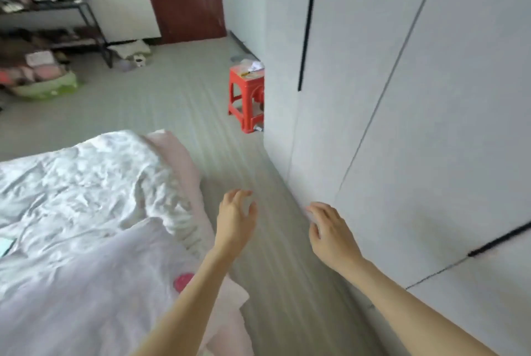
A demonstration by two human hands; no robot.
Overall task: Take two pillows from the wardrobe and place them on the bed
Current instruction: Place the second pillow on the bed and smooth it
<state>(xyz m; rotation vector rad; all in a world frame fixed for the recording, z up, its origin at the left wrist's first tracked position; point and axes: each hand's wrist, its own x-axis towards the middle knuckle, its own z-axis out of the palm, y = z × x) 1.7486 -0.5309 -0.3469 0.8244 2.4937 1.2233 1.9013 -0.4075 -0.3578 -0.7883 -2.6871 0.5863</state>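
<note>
Grey striped floor (178, 97) runs between a bed with rumpled white and pink covers (86, 197), cut off at left, and a tall white wardrobe with shut doors (402, 97). Pillows are hidden. Left hand (234, 220) and right hand (330, 232) hover empty, fingers spread. Motion blur smears the distant cluttered rack (48, 25); no writing is legible.

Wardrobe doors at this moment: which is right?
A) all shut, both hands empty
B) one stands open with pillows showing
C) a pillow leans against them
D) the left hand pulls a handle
A: the wardrobe panels sit flush, and the left hand and right hand hold nothing.
</note>
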